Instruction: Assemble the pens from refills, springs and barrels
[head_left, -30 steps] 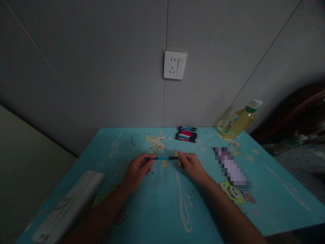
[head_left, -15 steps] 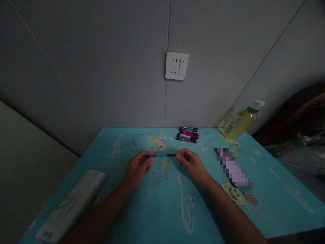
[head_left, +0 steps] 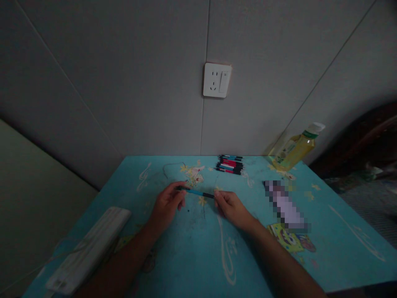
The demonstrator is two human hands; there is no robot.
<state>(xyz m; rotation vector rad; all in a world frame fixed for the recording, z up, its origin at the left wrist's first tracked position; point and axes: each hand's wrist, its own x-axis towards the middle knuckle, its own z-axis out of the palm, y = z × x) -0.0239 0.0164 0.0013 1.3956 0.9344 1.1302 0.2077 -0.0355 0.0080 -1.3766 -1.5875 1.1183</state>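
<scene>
Both hands grip 1 blue pen (head_left: 196, 192) just above the turquoise desk (head_left: 186, 256): the left hand (head_left: 166, 205) pinches its far end, the right hand (head_left: 230, 205) its near end. A pile of pens (head_left: 230, 164) lies near the wall, a bottle (head_left: 294, 147) beside it.

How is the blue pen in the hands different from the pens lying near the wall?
The blue pen is single, held at both ends by the left hand and right hand; the pile of pens lies untouched. The held pen slants; the pile lies nearly level. Both show blue and black parts.
</scene>
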